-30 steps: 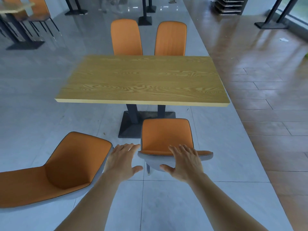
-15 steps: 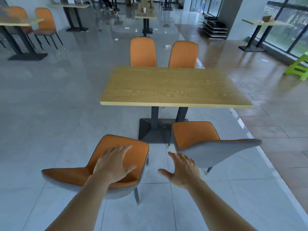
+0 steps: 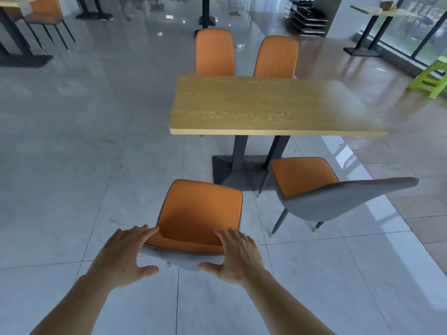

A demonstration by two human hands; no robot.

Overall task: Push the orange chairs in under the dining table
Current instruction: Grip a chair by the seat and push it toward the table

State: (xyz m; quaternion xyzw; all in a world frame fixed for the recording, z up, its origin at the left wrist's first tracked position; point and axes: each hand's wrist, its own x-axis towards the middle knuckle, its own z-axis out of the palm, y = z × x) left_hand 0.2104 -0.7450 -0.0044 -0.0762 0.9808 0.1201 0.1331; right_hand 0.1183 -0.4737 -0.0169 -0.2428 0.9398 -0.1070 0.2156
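Orange chairs: four around the dining table [image 3: 266,105]; two on the far side, far-left chair [image 3: 214,53] and far-right chair [image 3: 277,58], backrests upright just behind the far edge of the tabletop, seats hidden under it; two on the near side, both pulled out onto the grey tile floor [image 3: 72,165].

Near-left chair [image 3: 198,213]: stands well clear of the tabletop's near edge, roughly in line with its left end; orange seat faces the table, grey shell of the backrest faces the camera.

Left hand [image 3: 125,255]: open, fingers spread, fingertips over the left end of that chair's backrest top; thumb hangs below the rim, apart from the shell (not a closed grip).

Right hand [image 3: 238,256]: open, fingers laid over the right end of the same backrest top, thumb under it by the grey shell; whether the thumb actually touches, cannot tell.

Near-right chair [image 3: 314,189]: turned at an angle, backrest swung out to the right; front of its seat sits close to the table's black pedestal base [image 3: 232,172]; no hand on it.

Tabletop: light wood grain, right end blurred.

Background: green plastic stool [image 3: 430,78] far right on the brown floor; another table with an orange chair [image 3: 46,8] top left.
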